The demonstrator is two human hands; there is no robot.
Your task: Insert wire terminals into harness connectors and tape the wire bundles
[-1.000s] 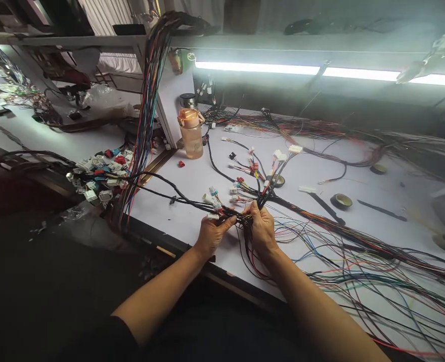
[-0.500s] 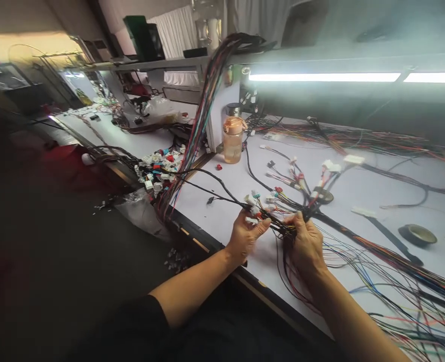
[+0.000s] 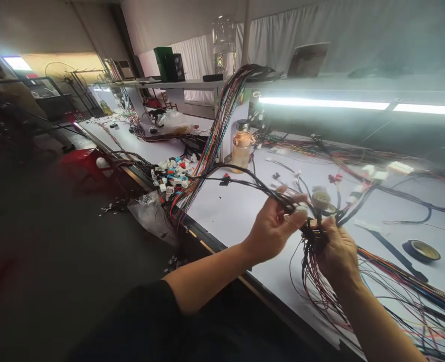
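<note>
My left hand [image 3: 273,229] is closed around black-sleeved cable branches and a pale connector at the near side of the white table. Beside it my right hand [image 3: 339,251] grips the dark junction of the wire harness [image 3: 316,236], from which thin red and black wires hang below. A tape roll [image 3: 321,199] stands just above that junction, partly over another round piece. Black branches run left from my left hand toward a pile of white, blue and red connectors [image 3: 171,176]. Red connectors [image 3: 335,178] stick up behind my hands.
A bottle with an orange lid [image 3: 241,151] stands by the shelf post. A thick wire bundle [image 3: 218,130] hangs from the shelf [image 3: 275,83]. At right lie another tape roll [image 3: 421,250] and a dark strap-like strip [image 3: 395,254]. A red stool [image 3: 81,158] is at left.
Both hands have moved right with the harness, and the view has shifted. My left hand has gone from the connector ends to the sleeved branches. The tape roll now stands raised by the junction.
</note>
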